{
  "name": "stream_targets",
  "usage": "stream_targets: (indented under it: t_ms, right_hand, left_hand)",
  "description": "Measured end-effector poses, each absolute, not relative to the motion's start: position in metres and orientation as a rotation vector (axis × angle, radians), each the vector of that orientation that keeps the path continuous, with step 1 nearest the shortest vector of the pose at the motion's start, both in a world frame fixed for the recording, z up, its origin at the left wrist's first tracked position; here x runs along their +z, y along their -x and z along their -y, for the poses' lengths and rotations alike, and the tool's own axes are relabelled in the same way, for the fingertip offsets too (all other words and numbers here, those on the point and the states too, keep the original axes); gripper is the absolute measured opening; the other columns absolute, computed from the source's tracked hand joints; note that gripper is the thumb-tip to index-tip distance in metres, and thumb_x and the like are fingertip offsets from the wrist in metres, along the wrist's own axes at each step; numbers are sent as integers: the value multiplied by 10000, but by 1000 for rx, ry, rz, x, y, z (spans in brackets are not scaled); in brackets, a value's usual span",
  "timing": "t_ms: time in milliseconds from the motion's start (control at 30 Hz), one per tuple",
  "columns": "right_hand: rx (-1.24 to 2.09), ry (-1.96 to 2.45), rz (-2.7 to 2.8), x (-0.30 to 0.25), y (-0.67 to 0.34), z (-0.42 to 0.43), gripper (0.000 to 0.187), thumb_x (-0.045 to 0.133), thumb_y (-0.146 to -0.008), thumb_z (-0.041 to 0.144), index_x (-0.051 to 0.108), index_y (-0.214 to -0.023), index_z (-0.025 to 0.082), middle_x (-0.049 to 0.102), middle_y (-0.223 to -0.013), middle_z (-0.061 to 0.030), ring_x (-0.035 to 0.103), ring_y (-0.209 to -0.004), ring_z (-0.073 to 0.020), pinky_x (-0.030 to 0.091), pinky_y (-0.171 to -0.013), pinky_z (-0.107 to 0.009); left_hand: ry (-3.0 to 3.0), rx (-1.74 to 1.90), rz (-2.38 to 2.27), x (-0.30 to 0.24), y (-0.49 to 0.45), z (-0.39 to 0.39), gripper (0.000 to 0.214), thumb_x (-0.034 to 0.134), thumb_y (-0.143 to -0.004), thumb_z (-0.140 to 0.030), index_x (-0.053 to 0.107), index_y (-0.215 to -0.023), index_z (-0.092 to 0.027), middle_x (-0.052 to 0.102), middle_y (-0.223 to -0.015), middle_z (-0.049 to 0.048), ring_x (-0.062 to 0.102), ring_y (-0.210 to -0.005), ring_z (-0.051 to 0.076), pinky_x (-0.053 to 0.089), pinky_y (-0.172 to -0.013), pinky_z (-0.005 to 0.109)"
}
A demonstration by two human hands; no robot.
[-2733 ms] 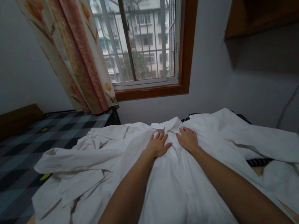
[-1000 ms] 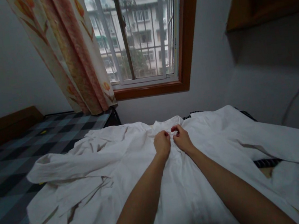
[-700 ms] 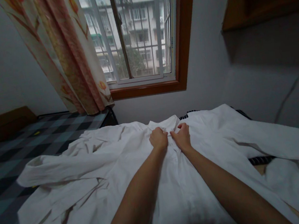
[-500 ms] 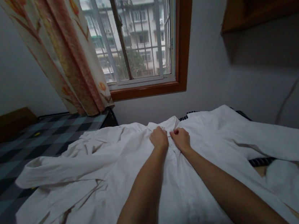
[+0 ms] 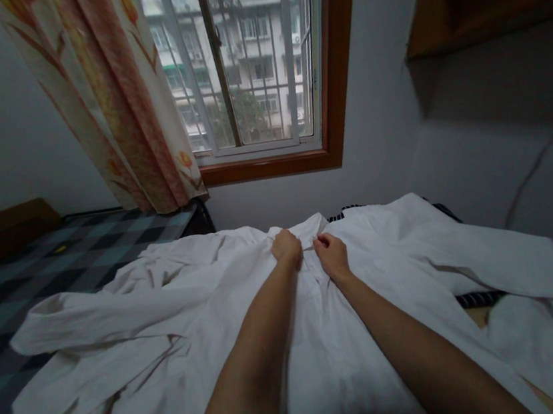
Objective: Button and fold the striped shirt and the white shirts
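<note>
A white long-sleeved shirt (image 5: 325, 355) lies spread out in front of me, collar (image 5: 309, 228) at the far end and sleeves out to both sides. My left hand (image 5: 287, 247) is closed on the shirt's front edge just below the collar. Beside it, my right hand (image 5: 331, 254) pinches the opposite front edge, fingers curled. The two hands sit close together at the top of the placket. What is between the fingertips is too small to make out.
A bed with a dark checked cover (image 5: 61, 260) lies to the left. A floral curtain (image 5: 112, 99) hangs beside a barred window (image 5: 243, 63). A wooden shelf (image 5: 483, 0) juts from the right wall. Striped cloth (image 5: 479, 298) shows under the shirt's right sleeve.
My hands, earlier flat and open on the shirt's chest, have closed on the front edges by the collar and shifted slightly toward it. The view has drifted a little.
</note>
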State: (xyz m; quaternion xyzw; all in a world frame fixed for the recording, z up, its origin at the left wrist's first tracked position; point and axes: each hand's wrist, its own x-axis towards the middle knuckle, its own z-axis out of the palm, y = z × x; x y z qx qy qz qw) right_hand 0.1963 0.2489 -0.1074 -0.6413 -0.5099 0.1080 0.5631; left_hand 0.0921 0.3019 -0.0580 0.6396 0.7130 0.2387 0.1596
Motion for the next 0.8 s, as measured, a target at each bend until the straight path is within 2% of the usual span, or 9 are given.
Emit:
stream_targets:
  t_ms: [133,267,567,800]
  right_hand:
    - [262,1481,1182,-107,-196,-249,271,548,-762,368,711,-842,168,714,-795,-69,613,-702,-200,459,-696,-300]
    - [306,1424,1157,-106,-194,-250,280,577,-738,386,709,-846,164,720,-804,-75,625,-704,-205,475,-694,-307]
    - [346,1327,1214,-104,-192,-250,287,577,-738,405,705,-814,160,721,-791,-82,639,-722,-217,490,-710,-325]
    - [356,1326,1207,-105,-193,-250,279,591,-730,389,713,-817,153,727,-804,-88,643,-713,-218,496,-718,-329]
  left_hand:
    - [-1864,776,-1987,-59,-89,-293,125,604,-826,-233,691,-904,-187,704,-1009,113,647,-965,257,457,-767,325]
    - [-2045,1096,-1851,-66,-81,-272,108,573,-873,-259,651,-925,-205,688,-981,57,623,-910,192,424,-769,283]
    - [-2157,1307,-1536,-81,-74,-264,105,608,-863,-244,672,-841,-163,688,-842,36,604,-754,152,403,-698,250]
    - [-2227,1287,-1489,-80,-72,-259,115,583,-876,-215,689,-878,-172,694,-891,43,611,-799,161,413,-723,259]
